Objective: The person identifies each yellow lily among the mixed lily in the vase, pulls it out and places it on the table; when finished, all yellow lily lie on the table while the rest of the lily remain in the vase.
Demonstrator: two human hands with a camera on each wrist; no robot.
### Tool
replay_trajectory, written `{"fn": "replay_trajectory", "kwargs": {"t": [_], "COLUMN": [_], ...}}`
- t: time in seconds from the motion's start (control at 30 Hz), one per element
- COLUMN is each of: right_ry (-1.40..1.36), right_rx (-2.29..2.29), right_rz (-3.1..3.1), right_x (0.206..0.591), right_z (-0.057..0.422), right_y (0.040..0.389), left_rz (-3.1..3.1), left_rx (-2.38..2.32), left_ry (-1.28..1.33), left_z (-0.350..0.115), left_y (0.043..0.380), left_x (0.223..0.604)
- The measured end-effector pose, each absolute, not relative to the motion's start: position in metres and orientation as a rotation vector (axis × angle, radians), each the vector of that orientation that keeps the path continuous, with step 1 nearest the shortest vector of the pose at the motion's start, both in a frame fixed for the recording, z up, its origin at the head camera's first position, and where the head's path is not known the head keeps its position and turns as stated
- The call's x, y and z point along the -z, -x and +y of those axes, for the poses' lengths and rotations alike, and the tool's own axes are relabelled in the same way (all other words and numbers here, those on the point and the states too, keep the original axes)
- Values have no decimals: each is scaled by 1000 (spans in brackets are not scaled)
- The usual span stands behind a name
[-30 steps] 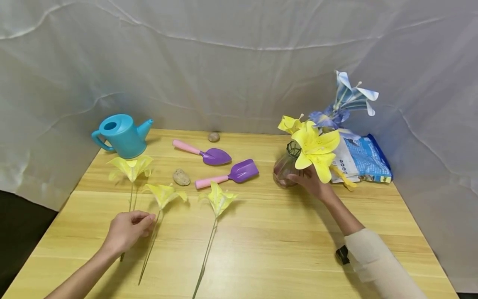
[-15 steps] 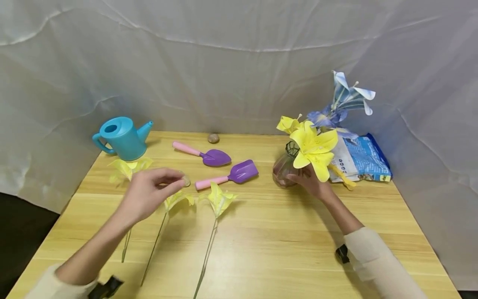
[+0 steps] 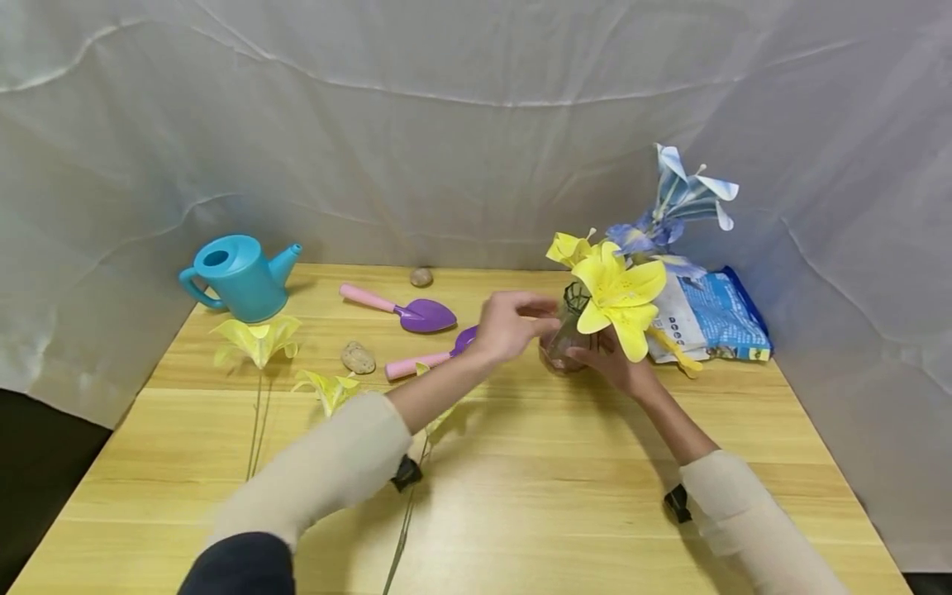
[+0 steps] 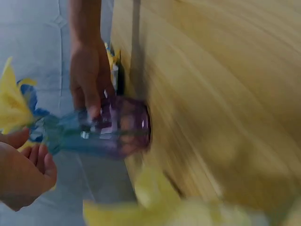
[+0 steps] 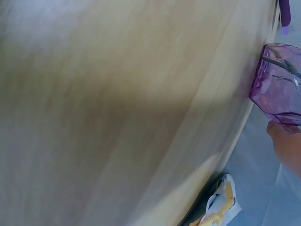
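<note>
A glass vase, purple at its base and greenish higher up, stands upright at the right of the table. It holds yellow lilies and blue flowers. My right hand holds the vase's lower body from the right, its fingers partly hidden behind the glass and petals. My left hand is at the vase's left, thumb and fingers apart near the neck. In the left wrist view the left hand overlaps the neck of the vase; contact is unclear. Loose yellow lilies lie at the left.
A blue watering can stands at the back left. A purple trowel, a purple shovel partly behind the left arm, and two stones, one nearer, lie mid-table. A blue-white bag lies behind the vase.
My left hand has left the loose lilies and swung right and forward to the vase, its forearm now crossing over two lilies. My right hand has stayed on the vase.
</note>
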State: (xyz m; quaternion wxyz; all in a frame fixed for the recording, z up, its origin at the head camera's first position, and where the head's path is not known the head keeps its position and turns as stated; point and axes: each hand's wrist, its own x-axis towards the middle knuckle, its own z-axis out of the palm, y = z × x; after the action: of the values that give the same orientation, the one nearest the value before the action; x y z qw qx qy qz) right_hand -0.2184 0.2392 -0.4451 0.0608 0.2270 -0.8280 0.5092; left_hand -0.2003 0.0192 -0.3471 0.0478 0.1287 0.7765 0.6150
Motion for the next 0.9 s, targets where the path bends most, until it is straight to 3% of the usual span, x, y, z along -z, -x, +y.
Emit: {"fn": "replay_trajectory", "kwargs": {"t": [0.23, 0.63, 0.9], "right_ry": [-717, -717, -752], "right_rx": [-1493, -1666, -1406], "right_rz": [-2513, -2522, -2501], "right_x": [450, 437, 423], "right_z": [243, 238, 228], "right_y": [223, 210, 201], "left_rz": [2550, 2762, 2808], "left_rx": [-1878, -1826, -1911], "left_ry": [-346, -315, -765], "left_z": [62, 85, 82], "left_y": [209, 208, 200], "left_x": [356, 365, 355]}}
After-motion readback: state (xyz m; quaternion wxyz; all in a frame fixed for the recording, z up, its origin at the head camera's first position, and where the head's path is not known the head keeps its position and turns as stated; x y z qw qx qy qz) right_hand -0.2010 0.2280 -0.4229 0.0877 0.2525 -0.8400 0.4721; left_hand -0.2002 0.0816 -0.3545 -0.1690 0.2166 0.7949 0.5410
